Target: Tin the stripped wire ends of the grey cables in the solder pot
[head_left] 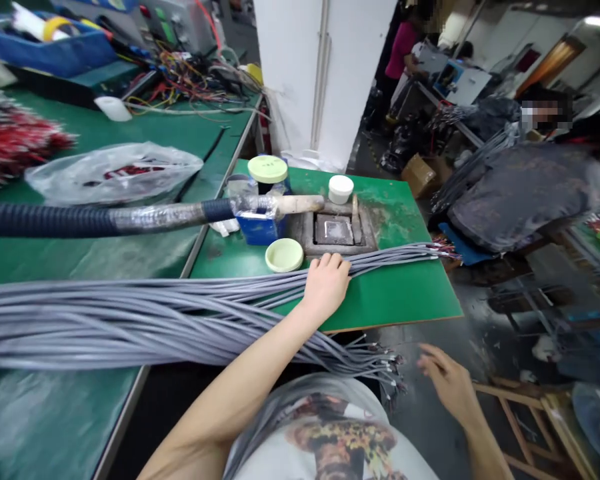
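My left hand [329, 283] is closed over a bundle of grey cables [380, 259] lying across the small green table. The stripped ends of that bundle, with thin coloured wires [445, 250], reach the table's right side. A second, thicker group of grey cables [180, 327] runs in from the left beneath my left forearm. Its white-tipped ends [393, 367] hang past the table's front edge. Off to the right of those ends, my right hand [447, 383] is in the air, slightly blurred, fingers apart with nothing visible in them.
Behind the cables sits a square solder-pot-like block [337, 230], with an extraction hose [160, 217] pointing at it. A pale green lid [284, 255], a white tub [341, 189] and a blue box [261, 229] stand around. A wooden stool [517, 413] is at lower right; people work beyond.
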{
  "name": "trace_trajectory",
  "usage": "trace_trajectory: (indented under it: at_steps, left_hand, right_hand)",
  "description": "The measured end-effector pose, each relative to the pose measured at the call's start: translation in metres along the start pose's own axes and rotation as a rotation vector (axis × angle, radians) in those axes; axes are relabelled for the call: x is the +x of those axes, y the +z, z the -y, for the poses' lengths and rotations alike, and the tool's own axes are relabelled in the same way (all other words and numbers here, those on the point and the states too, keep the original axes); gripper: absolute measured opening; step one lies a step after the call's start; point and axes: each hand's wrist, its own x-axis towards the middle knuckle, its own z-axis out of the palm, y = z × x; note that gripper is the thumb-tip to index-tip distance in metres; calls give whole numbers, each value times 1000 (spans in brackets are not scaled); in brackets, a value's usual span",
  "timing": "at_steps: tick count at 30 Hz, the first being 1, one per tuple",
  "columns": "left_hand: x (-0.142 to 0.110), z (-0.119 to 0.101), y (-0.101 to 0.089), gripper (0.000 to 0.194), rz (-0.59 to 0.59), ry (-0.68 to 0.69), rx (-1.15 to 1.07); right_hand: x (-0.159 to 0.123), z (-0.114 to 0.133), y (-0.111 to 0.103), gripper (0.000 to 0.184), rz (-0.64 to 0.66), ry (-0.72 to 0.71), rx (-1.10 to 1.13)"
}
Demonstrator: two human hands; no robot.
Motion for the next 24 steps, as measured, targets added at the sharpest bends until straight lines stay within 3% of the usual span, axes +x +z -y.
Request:
trace_trajectory:
  at_steps: [4,7,9,13,15,17,21,23,24]
  left_hand:
    - [11,-4,5,13,17,-9,75]
    - [5,-9,-3,15,-12,32,41]
    - [-7,-13,-13,18,-56,79,-17]
    - [-45,-20,-27,20,-66,159,-184]
    - [-64,-21,-29,20,-26,173,-265]
    - [-77,-20,-32,19,29,135,-434]
    - [-84,-18,-41,21,19,-148,-1002]
    - [-81,-18,-45,21,-52,-341,-1244]
    - [-79,-17,-46,22,-33,-417,-1346]
  right_hand:
    - [27,82,54,38,359,-36,588]
    - [57,126,79,46,457,-36,974]
    - [77,142,76,50,366,-54,1172]
    - [98,154,32,42,-156,-173,1334]
    - [94,158,11,36,-393,-282,1252]
    - [81,164,2,33,-377,-355,1013]
    - [49,179,18,31,212,-381,346]
    - [39,186,30,30,350,-456,150]
    - [37,189,35,29,371,-496,100]
